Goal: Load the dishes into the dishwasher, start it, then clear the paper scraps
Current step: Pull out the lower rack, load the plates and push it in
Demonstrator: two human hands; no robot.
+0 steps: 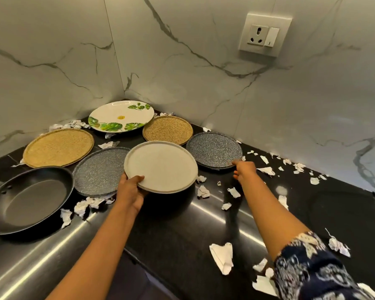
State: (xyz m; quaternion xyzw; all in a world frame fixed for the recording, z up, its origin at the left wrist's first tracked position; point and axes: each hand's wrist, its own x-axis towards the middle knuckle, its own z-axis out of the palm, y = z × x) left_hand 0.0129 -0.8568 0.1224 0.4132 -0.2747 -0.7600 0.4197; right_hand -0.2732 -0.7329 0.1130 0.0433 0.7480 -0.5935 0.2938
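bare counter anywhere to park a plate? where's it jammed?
Free: the dark counter in front of the beige plate, between the frying pan and the scraps at right. Jammed: the back corner, plates edge to edge with paper between them.

The left hand (131, 192) grips the near rim of a pale cream plate (160, 166), thumb on top, holding it tilted slightly above the dark table (178, 230). Just left of that hand lies a speckled grey plate (97, 169), partly under the cream one, and beyond it to the left a black frying pan (28, 198). The right hand (244, 169) touches the near edge of a second speckled grey plate (213, 149). Farther beyond the hands lie two woven straw-coloured plates (57, 147) (167, 129) and a white plate with green leaves (121, 115). Torn white paper scraps (222, 256) lie scattered around both hands, thickest to the right.
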